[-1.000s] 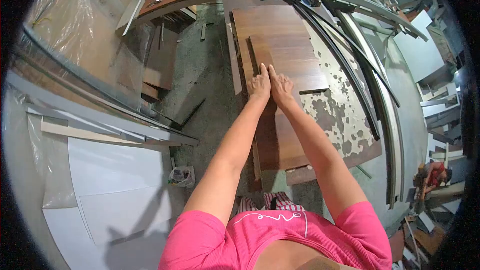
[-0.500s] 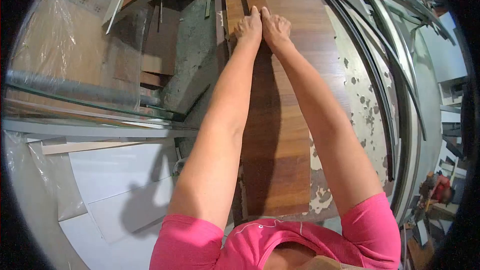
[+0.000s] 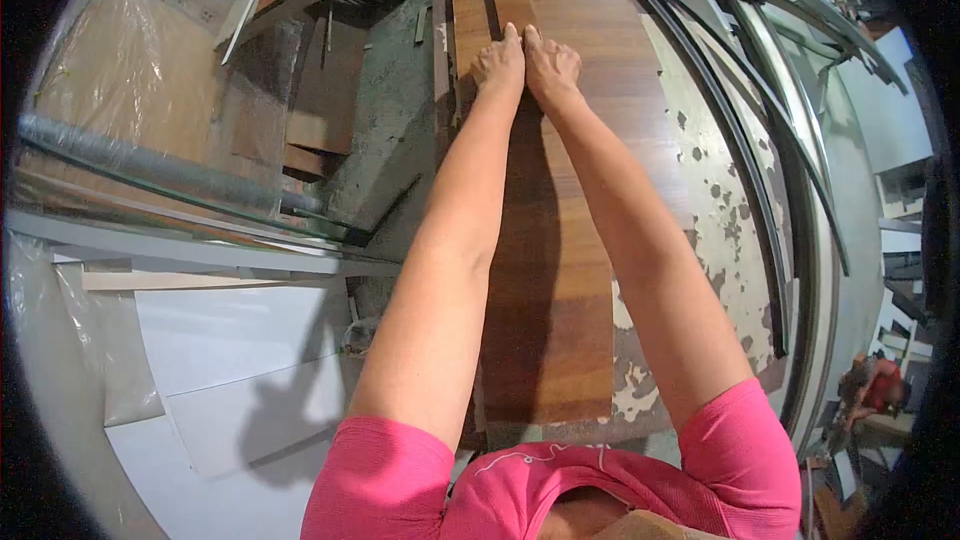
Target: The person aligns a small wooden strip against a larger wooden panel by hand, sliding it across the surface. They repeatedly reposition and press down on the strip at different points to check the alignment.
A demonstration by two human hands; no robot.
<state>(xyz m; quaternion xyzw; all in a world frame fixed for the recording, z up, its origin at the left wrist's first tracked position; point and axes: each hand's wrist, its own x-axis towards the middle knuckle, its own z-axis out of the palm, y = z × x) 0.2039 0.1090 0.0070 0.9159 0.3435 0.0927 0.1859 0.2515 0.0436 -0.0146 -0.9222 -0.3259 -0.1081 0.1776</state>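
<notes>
My left hand [image 3: 500, 62] and my right hand [image 3: 548, 65] lie flat side by side, fingers stretched out, on the far end of a long brown wood-grain board [image 3: 560, 280]. This board runs lengthwise away from me on a wider brown panel [image 3: 625, 50]. A narrow brown strip [image 3: 466, 25] lies just left of my left hand, at the panel's left edge. Neither hand grips anything; both palms press down on the board's top face. Both my arms are stretched out over the board.
The boards rest on a worktable with peeling paint [image 3: 725, 210]. Curved metal rails [image 3: 800, 170] run along its right side. White panels [image 3: 230, 360] and plastic-wrapped sheets [image 3: 130, 70] lie at the left. Another person [image 3: 870, 390] crouches at the far right.
My arms have stretched forward and my view has leaned over the table; the long board under my palms has slid away from me. In the last half second little has moved.
</notes>
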